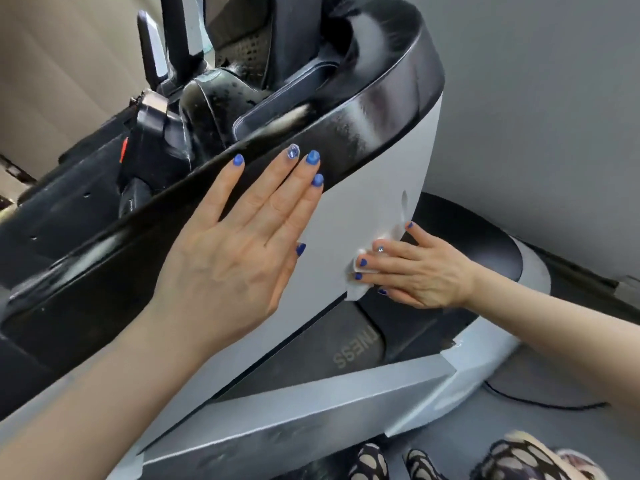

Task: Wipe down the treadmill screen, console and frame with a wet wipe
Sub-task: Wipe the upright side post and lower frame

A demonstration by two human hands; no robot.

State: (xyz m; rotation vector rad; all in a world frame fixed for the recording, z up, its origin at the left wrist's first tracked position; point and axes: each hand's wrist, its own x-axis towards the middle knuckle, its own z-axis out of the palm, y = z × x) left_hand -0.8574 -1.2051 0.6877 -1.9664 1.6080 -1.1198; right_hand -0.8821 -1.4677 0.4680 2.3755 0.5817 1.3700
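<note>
The treadmill console (363, 216) fills the view, with a glossy black top band (363, 123) and a white-grey side panel. My left hand (239, 233) lies flat against the side, fingers straight, fingertips on the black band. My right hand (412, 271) presses a white wet wipe (360, 285) against the lower edge of the white panel, fingers spread over it. The screen is not clearly in view.
Black console parts and upright handles (173, 64) sit at the upper left. The grey frame bar (311, 410) runs below the console. The treadmill's black motor cover (485, 244) and belt lie beyond my right hand. A grey wall is on the right.
</note>
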